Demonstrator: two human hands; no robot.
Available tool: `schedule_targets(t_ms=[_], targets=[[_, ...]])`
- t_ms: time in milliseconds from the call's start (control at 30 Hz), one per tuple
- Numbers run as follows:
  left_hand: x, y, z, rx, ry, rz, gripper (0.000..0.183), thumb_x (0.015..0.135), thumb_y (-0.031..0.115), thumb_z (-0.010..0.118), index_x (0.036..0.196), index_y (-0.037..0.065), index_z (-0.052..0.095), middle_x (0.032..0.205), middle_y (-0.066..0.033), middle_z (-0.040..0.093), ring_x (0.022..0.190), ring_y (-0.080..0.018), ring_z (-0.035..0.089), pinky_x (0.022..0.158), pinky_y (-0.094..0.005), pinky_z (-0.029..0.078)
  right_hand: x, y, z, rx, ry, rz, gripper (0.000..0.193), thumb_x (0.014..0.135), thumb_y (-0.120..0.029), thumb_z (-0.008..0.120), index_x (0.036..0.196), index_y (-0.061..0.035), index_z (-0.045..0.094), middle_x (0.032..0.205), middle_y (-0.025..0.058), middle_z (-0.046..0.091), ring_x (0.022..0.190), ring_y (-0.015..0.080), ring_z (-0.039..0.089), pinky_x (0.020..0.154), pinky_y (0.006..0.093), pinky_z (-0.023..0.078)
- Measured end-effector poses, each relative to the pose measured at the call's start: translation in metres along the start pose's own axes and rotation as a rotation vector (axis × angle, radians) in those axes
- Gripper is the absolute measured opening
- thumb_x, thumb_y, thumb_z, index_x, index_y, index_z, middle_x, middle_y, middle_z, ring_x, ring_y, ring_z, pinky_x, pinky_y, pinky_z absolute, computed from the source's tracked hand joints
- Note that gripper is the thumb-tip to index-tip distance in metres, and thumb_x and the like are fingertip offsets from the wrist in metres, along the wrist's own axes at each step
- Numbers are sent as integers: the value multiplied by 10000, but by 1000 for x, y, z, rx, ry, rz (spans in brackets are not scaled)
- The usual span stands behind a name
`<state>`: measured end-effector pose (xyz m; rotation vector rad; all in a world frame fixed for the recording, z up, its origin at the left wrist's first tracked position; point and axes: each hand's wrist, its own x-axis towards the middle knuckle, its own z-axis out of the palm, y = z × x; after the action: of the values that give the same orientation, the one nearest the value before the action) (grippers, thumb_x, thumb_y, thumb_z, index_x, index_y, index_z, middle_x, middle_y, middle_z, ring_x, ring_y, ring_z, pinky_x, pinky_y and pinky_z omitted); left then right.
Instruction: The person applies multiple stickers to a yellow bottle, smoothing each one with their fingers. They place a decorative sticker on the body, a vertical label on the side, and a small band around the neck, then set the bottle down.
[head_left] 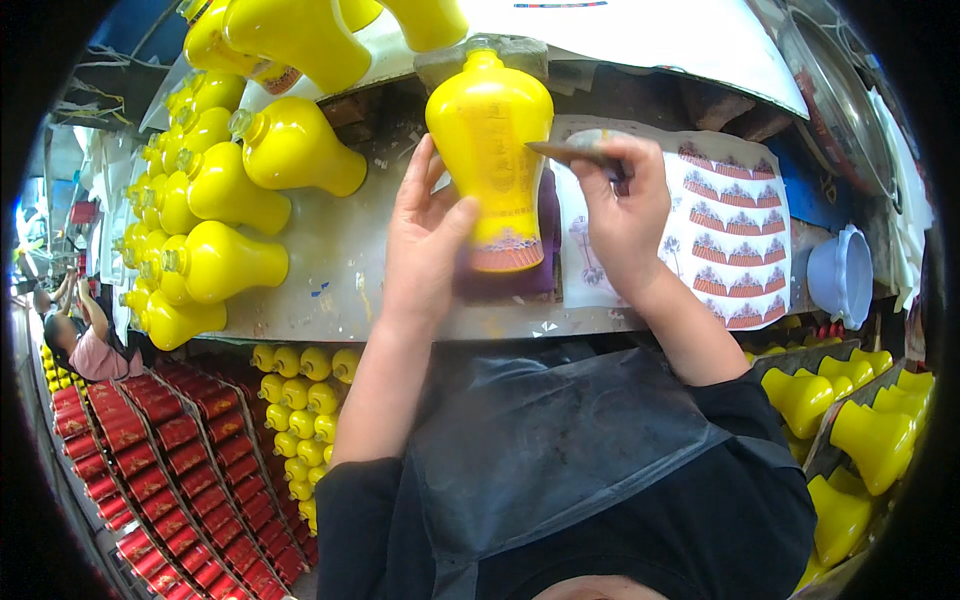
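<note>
In front of me a glossy yellow bottle (488, 105) lies tilted, its clear neck on a grey block (438, 68) and its base toward me. A faint printed panel runs down its front, and a patterned pink band circles its lower end. My left hand (428, 235) is closed around the bottle's lower left side, thumb on the front. My right hand (630, 205) grips a dark, pointed tool (568, 152) of a kind I cannot make out. Its tip is at the bottle's right side; contact is unclear. Purple cloth (546, 235) shows beside the bottle's base.
Several yellow bottles (230, 262) lie stacked at the left of the table. Sheets of patterned decals (738, 235) lie at the right, near a pale blue basin (840, 275). Red cylinders (190, 470) and more yellow bottles fill racks below. Another person (95, 345) is at far left.
</note>
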<state>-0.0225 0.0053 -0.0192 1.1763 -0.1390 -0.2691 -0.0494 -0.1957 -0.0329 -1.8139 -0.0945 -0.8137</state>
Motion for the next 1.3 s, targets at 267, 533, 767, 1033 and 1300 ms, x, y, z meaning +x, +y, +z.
schedule_targets(t_ms=[267, 533, 767, 1033, 1300], targets=[[-3, -2, 0, -26, 16, 56, 677, 954, -51, 645, 1580, 76, 421, 1545, -143, 472, 1306, -262, 575, 1096, -402, 510, -7, -34, -20, -311, -250, -397, 308, 736, -14, 830, 1024, -94, 755, 920, 107, 742, 822, 259, 752, 719, 350, 620], [-6, 0, -5, -74, 29, -15, 534, 1037, -23, 507, 1560, 68, 451, 1503, -112, 542, 1244, -233, 622, 1070, -388, 523, 6, -61, -5, -390, -359, -767, 234, 757, -104, 739, 990, -85, 757, 878, 91, 691, 875, 269, 736, 805, 380, 613], [-9, 0, -3, -251, -18, -16, 490, 1060, 30, 463, 1549, 33, 447, 1386, -169, 619, 1220, -220, 640, 1077, -373, 511, 9, -71, -3, -429, -673, -847, 333, 774, -88, 719, 1105, -56, 735, 963, 114, 697, 945, 274, 731, 826, 394, 605], [-10, -10, -2, -114, 30, -32, 495, 1060, 88, 507, 1551, 61, 454, 1401, -78, 551, 1213, -140, 580, 1095, -317, 457, 36, -76, 0, -381, -695, -735, 419, 745, -81, 728, 1163, -108, 744, 765, 62, 530, 715, 253, 589, 671, 385, 508], [-10, -24, -9, 73, 47, 82, 520, 977, -27, 501, 1486, 72, 548, 1255, -76, 527, 1174, -174, 553, 1071, -288, 442, 45, -76, -1, -357, -718, -887, 405, 750, -76, 716, 1150, -138, 740, 852, 74, 587, 800, 262, 653, 726, 403, 546]])
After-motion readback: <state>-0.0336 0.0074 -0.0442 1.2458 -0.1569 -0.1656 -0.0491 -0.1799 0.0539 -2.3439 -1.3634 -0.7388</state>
